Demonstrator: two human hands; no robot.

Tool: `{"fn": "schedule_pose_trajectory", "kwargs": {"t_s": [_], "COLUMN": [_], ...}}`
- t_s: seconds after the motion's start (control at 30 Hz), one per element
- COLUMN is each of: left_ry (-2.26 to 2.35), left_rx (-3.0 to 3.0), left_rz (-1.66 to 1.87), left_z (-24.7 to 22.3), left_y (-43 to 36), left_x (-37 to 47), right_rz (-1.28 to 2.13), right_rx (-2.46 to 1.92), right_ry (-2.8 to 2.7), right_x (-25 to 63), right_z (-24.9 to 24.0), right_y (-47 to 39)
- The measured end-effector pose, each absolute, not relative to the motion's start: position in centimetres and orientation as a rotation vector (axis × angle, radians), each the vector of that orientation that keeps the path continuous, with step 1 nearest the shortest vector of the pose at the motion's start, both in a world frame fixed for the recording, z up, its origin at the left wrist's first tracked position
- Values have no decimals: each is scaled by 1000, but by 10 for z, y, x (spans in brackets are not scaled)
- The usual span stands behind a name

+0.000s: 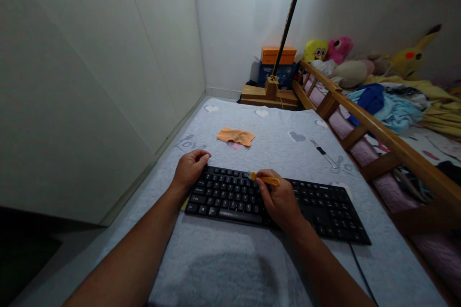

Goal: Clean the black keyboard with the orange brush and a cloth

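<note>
A black keyboard (pixel 230 196) lies on the light blue patterned cover (pixel 212 259), tilted a little down to the right. At its upper left corner rests my left hand (pixel 190 168), thumb and fingers closed together; what they pinch, if anything, is hidden. My right hand (pixel 281 199) is closed on a small orange brush (pixel 267 180), whose pale tip is over the top rows of keys. A yellow-green edge (pixel 185 204) shows under the keyboard's left side. Beyond the keyboard lies a crumpled orange cloth (pixel 236 136) on a pinkish patch.
A thin metal tool with a black grip (pixel 321 150) lies at the right. A wooden bed rail (pixel 382 129) runs along the right side; white cabinet doors (pixel 108 57) stand left. A wooden stand (pixel 270 93) with a dark pole is behind. A cable (pixel 362 273) runs toward the near edge.
</note>
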State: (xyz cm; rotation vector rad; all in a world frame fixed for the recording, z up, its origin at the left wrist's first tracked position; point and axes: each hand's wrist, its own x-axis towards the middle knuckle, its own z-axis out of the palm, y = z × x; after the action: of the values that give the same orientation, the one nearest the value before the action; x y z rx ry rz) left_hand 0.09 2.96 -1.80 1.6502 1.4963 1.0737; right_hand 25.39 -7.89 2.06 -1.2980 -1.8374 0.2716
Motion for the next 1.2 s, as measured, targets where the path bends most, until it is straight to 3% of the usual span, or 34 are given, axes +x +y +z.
{"fn": "schedule_pose_trajectory", "kwargs": {"t_s": [0.53,1.2], "left_ry": [1494,1501], "left_rx": [1663,1656], "left_rz": [1074,1077], "left_z": [-16,-14], "left_y": [29,28], "left_x": [2,3], "right_rz": [561,316], "right_rx": [-1154,-1357], "right_ry": [-1765,-1652], "right_x": [256,284], "right_z": [19,35], "right_y": [-79,-86]}}
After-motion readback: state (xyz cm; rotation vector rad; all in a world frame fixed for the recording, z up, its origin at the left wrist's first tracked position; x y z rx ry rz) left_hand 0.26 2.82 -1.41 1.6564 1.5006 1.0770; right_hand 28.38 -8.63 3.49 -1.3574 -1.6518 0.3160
